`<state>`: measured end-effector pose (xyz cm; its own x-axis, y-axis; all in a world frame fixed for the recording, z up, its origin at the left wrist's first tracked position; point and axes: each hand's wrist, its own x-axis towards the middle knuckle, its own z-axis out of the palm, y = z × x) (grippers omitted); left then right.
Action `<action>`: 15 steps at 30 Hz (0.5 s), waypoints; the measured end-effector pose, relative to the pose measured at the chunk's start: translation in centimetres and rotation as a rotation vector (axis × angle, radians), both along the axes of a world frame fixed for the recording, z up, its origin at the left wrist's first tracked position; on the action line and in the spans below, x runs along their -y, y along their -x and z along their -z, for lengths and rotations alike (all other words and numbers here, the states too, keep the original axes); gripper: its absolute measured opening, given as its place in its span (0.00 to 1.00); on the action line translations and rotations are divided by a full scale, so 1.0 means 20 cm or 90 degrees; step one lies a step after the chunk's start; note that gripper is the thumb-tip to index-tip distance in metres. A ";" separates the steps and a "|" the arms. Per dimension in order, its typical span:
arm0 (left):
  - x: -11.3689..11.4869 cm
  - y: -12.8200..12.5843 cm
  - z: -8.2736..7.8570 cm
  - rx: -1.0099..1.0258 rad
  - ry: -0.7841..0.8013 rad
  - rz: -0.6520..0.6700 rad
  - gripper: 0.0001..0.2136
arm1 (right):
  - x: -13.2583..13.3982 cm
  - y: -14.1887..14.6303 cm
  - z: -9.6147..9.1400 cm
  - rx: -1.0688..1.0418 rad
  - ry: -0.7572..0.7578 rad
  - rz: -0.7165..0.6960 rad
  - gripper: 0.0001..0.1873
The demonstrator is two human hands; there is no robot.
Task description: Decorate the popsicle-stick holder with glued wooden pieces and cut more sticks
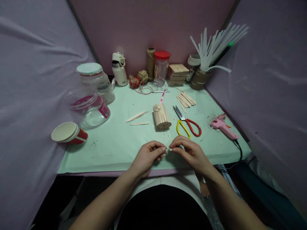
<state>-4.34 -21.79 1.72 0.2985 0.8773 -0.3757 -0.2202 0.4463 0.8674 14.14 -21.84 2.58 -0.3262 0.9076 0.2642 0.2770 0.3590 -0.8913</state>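
Observation:
Near the table's front edge, my right hand (pixel 189 150) pinches a small pale piece of wood (pixel 170 149) between thumb and fingertips. Facing it, my left hand (pixel 149 155) has thumb and forefinger pressed together; what lies in them, if anything, is too small to make out. Beyond my hands lies a barrel-shaped craft piece (pixel 162 115) covered in flat wooden sticks, with a small bow-like shape of wood on top. Scissors (pixel 183 118) with one yellow and one red handle rest partly open just past my right hand. Loose wooden sticks (pixel 137 116) lie left of the barrel.
More sticks (pixel 185 100) lie behind the scissors. A pink glue gun (pixel 224 127) with a cord is at right. Paper cups (pixel 69 133) and clear plastic jars (pixel 93 110) stand left. Along the back are a bottle (pixel 119 73), a red-lidded jar (pixel 161 68) and a pot of glue sticks (pixel 200 78).

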 end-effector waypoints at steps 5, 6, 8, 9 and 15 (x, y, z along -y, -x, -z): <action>0.01 -0.02 0.00 0.077 0.031 -0.023 0.16 | 0.01 0.01 0.00 0.036 -0.045 -0.002 0.05; 0.01 -0.02 0.00 0.087 0.036 -0.025 0.17 | 0.01 0.01 0.00 0.041 -0.050 -0.002 0.05; 0.01 -0.03 -0.01 0.096 0.045 -0.028 0.17 | 0.01 0.02 0.00 0.044 -0.055 -0.004 0.05; 0.01 -0.03 -0.01 0.099 0.048 -0.032 0.18 | 0.01 0.02 0.00 0.044 -0.055 -0.006 0.05; 0.01 -0.03 -0.03 0.122 0.066 -0.053 0.18 | 0.01 0.02 0.01 0.027 -0.039 -0.016 0.05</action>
<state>-3.64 -22.07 2.27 0.3010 0.8619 -0.4080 -0.4163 0.5037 0.7570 13.67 -22.02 2.42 -0.3611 0.8814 0.3045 0.3048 0.4202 -0.8547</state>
